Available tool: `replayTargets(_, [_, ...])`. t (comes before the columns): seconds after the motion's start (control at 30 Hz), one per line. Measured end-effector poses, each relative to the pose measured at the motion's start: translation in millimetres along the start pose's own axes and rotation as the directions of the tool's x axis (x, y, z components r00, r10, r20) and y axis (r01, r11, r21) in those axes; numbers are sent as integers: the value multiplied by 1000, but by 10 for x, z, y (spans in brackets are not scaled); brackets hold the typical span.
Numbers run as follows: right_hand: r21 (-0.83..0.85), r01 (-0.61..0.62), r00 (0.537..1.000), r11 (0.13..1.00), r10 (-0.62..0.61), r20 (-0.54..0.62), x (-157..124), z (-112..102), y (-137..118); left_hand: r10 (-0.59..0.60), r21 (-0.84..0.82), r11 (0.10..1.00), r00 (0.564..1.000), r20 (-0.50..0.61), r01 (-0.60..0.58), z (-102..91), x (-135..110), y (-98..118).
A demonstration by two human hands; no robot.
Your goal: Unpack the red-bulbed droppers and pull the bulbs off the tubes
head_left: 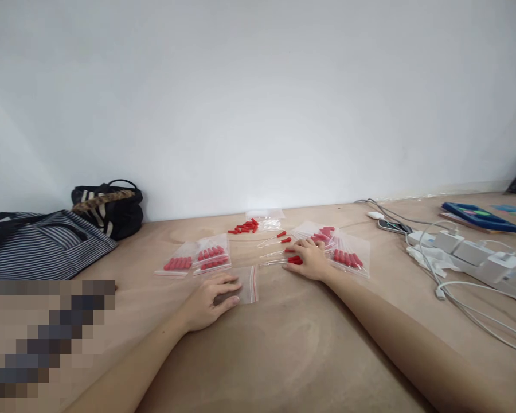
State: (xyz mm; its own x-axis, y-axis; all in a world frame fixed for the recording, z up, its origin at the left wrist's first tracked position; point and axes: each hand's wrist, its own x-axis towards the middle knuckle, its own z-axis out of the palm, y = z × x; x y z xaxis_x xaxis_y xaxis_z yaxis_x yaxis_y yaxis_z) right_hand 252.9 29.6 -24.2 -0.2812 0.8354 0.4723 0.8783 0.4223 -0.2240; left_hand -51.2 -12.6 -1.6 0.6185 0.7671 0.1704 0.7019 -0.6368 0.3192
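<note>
My left hand (212, 301) lies on a clear zip bag (248, 285) with a red seal line, its fingers stretched out and thumb apart. My right hand (310, 259) is closed around the red bulbs of glass droppers (295, 260), with their thin clear tubes pointing left. Just beyond it lie two more droppers (286, 240), apart from the hand. Farther back are a heap of loose red rubber bulbs (246, 226) and a clear bag of glass tubes (264, 222).
Filled bags of red-bulbed pieces lie at left (178, 263) and right (348, 258). A striped bag (47, 244) and black bag (126, 215) stand far left. White chargers (470, 252), cables (441, 292), a phone (394, 227) and a blue tray (481, 217) occupy the right side.
</note>
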Motion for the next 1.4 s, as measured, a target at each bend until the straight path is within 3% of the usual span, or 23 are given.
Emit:
replayTargets(0.3, [-28,8,1000,1000,-8,1,234,191,17,21,-24,1000,1000,15,-20,40,21,61])
replayTargets(0.5, [-11,19,1000,1000,-19,-5,278,196,37,25,-42,999,1000,14,-24,43,12,49])
replayTargets(0.63, [26,62,997,998,-61,-45,170,113,-82,30,-53,998,1000,2,-30,45,15,45])
replayTargets(0.87, [145,377,924,915,-381,2,-149,22,-474,90,-95,992,994,61,-84,95,57,185])
replayTargets(1.13, [194,359,933,913,-343,-110,-226,52,-498,159,-57,986,986,47,-157,99,51,234])
replayTargets(1.2, [198,341,939,919,-327,-104,-225,44,-505,182,-33,983,983,17,-181,112,62,239])
replayTargets(1.3, [202,324,946,924,-311,-92,-222,37,-514,218,42,976,968,-121,-215,146,106,243])
replayTargets(1.4, [198,264,964,944,-251,-92,-213,37,-493,289,163,954,911,-293,-251,146,141,211])
